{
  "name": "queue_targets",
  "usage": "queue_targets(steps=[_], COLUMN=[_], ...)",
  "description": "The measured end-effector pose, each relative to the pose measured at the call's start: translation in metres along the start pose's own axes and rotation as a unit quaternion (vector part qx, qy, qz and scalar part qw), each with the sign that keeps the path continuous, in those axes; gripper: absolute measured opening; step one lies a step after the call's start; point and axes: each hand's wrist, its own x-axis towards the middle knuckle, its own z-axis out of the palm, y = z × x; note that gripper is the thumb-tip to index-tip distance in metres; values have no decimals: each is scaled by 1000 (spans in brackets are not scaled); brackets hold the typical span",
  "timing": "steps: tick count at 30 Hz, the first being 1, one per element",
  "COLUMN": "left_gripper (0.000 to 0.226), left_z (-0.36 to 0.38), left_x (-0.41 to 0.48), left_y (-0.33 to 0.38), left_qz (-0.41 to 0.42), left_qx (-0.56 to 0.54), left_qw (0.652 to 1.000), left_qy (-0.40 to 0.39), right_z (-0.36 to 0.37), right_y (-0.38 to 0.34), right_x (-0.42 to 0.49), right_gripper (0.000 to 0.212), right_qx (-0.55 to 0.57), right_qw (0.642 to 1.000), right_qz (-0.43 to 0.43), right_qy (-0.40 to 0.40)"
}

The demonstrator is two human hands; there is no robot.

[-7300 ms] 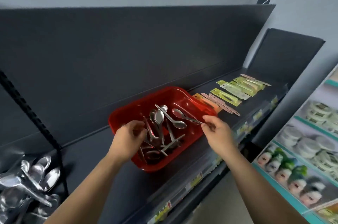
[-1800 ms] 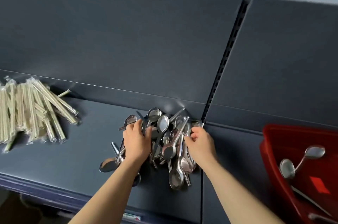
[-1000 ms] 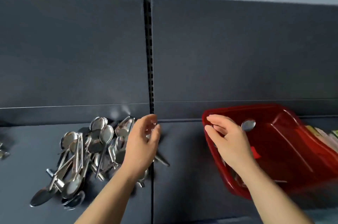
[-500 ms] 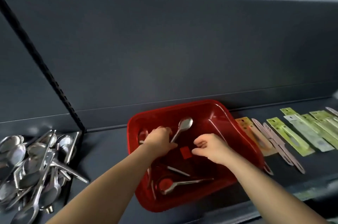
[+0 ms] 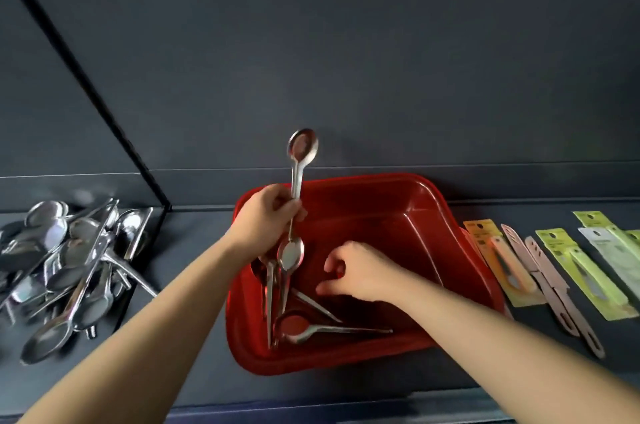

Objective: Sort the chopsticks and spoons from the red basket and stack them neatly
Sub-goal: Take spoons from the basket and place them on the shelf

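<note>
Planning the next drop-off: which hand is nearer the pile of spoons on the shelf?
Left. The left hand, gripping a raised spoon over the left edge of the red basket, is just right of the pile; the right hand reaches into the basket, farther right.

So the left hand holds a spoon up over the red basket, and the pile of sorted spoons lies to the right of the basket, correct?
Not quite. In the head view the pile of spoons lies to the left of the red basket, not the right; packaged items lie on the right. The left hand does hold a spoon up over the basket.
</note>
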Motion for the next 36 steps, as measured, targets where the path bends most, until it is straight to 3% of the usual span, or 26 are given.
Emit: queue_targets(steps=[4,8,11,12,15,18,24,28,30,33,36], left_gripper=[11,5,10,11,13,13,15,11,7,30,47], left_z=[-23,-40,-46,-47,-51,-50,-44,-42,-39,-30,-18], left_x=[-24,-41,-50,-52,-60,-66,-69,-69,-69,-68,-64], left_y=[-3,-18,-30,-32,-40,-46,-50,-54,-56,-56,-50], left_qz=[-35,-57,-89,-95,-108,-123,-131,-124,-107,-92,-116], left_qx=[-121,-67,-62,-62,-75,-96,-124,-86,-42,29,9], left_qw=[992,996,993,992,989,985,979,985,991,993,990], left_qy=[21,31,48,54,71,80,89,80,69,73,75], right_z=[13,12,3,3,10,24,28,11,-1,-11,-10], right_y=[-27,-34,-28,-27,-39,-56,-67,-55,-43,-25,-16], right_x=[13,21,23,23,22,28,42,43,40,35,30], right_gripper=[36,7,7,13,65,82,73,71,57,43,42], right_qx=[-64,-91,-73,-51,-14,-93,-141,-120,-94,-61,-57], right_qw=[997,995,997,998,999,995,988,988,990,989,989], right_qz=[-41,-29,-12,-9,2,-4,44,77,95,122,118], right_qy=[-13,1,21,28,29,33,51,52,47,51,73])
